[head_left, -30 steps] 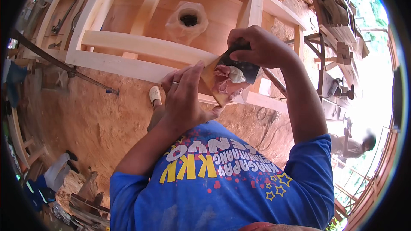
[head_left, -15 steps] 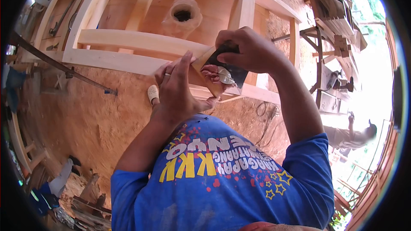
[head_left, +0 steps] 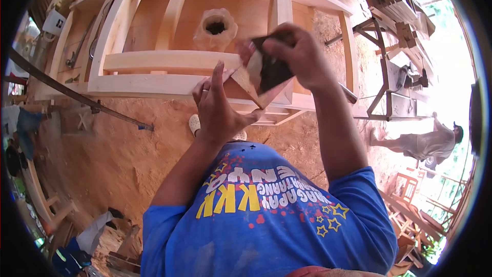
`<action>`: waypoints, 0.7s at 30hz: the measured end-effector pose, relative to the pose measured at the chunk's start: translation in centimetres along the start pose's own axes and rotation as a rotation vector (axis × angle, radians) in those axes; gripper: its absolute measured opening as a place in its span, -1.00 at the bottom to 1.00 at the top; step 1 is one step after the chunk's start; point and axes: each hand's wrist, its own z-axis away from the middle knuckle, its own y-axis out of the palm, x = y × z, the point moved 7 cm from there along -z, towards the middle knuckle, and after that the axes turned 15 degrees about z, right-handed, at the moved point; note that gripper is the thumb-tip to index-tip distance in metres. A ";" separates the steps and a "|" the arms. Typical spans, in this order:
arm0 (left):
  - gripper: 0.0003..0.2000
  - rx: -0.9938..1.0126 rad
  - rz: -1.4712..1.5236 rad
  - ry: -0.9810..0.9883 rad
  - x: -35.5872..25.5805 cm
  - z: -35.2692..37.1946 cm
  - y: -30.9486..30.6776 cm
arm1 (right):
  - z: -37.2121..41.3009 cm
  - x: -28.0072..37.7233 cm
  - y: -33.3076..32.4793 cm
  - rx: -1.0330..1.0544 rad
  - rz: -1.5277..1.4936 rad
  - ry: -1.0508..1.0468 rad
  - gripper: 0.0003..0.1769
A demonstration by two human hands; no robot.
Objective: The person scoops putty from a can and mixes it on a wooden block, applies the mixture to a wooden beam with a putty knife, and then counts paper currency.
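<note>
My left hand (head_left: pixel 218 105) supports a small flat wooden board (head_left: pixel 250 81) in front of my chest, thumb at its lower corner and fingers along its left side. A pale smear of paste lies on the board. My right hand (head_left: pixel 297 54) pinches a dark, thin, flat scraper (head_left: pixel 274 74) by its upper edge, tilted over the board. Blurred pinkish paste (head_left: pixel 245 51) shows by the scraper's left corner. Just beyond both hands lies a pale wooden frame (head_left: pixel 164 61) with crossbars. A whitish, uneven container (head_left: pixel 218 28) with a dark round opening sits inside it.
A long dark metal bar clamp (head_left: pixel 77 92) juts out at the left. Stacked wood (head_left: pixel 402 18) and a metal-legged stand (head_left: pixel 382 66) are at the right. Another person (head_left: pixel 428 141) is farther right. Brown, dusty ground (head_left: pixel 123 154) lies below the frame.
My right hand has turned and swung the scraper, which is now tilted and blurred at its left edge. The pink and white paste has shifted. The other person appears more fully in view.
</note>
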 end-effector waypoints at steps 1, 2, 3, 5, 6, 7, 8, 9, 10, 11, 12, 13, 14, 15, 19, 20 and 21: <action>0.32 0.000 -0.007 0.007 -0.2 0.0 -0.1 | -0.1 -0.5 -1.3 -0.095 -0.164 0.012 -0.68; 0.32 0.000 -0.021 0.014 -0.5 -0.1 -0.1 | 0.3 -0.9 -2.6 -0.165 -0.364 0.026 -0.63; 0.31 0.001 -0.036 0.018 -0.9 -0.1 -0.2 | 1.1 -1.1 -3.8 -0.213 -0.489 0.030 -0.62; 0.29 0.046 -0.069 0.000 -1.6 -0.2 -0.3 | 3.0 -2.0 -6.1 -0.294 -0.634 0.024 -0.59; 0.28 0.090 -0.087 -0.024 -2.2 -0.3 -0.5 | 4.2 -2.7 -7.0 -0.328 -0.653 0.015 -0.59; 0.26 0.134 -0.107 -0.046 -2.7 -0.6 -0.6 | 5.5 -3.3 -7.8 -0.362 -0.673 0.006 -0.57; 0.17 0.180 -0.077 -0.058 -3.1 -1.2 -0.9 | 6.9 -4.0 -8.0 -0.387 -0.721 0.004 -0.56; 0.08 0.224 -0.050 -0.072 -3.4 -2.0 -1.3 | 8.5 -4.6 -7.9 -0.408 -0.771 0.002 -0.54; -0.01 0.269 -0.026 -0.088 -3.3 -2.7 -1.5 | 9.9 -5.0 -7.7 -0.427 -0.823 -0.001 -0.53; -0.11 0.324 0.121 -0.237 -2.2 -3.4 -1.1 | 11.2 -5.2 -7.2 -0.410 -0.928 0.002 -0.55; -0.21 0.377 0.267 -0.386 -0.9 -4.4 -0.3 | 12.4 -6.1 -6.7 -0.442 -0.963 0.037 -0.56; -0.30 0.429 0.412 -0.532 0.2 -5.1 0.6 | 13.5 -7.4 -6.2 -0.477 -0.998 0.068 -0.57; -0.37 0.428 0.350 -0.511 0.9 -5.8 1.1 | 14.7 -8.6 -5.8 -0.519 -1.034 0.099 -0.59; -0.44 0.433 0.291 -0.484 1.9 -6.4 2.0 | 15.7 -8.9 -5.4 -0.531 -1.065 0.063 -0.63; -0.56 0.517 0.343 -0.718 4.3 -7.5 4.4 | 18.6 -8.5 -4.9 -0.611 -1.077 -0.047 -0.66; -0.58 0.495 0.423 -0.745 3.5 -7.7 4.6 | 19.2 -8.0 -5.0 -0.646 -1.039 -0.109 -0.65; -0.60 0.470 0.502 -0.775 2.0 -7.7 4.3 | 19.5 -7.1 -4.9 -0.679 -1.001 -0.167 -0.65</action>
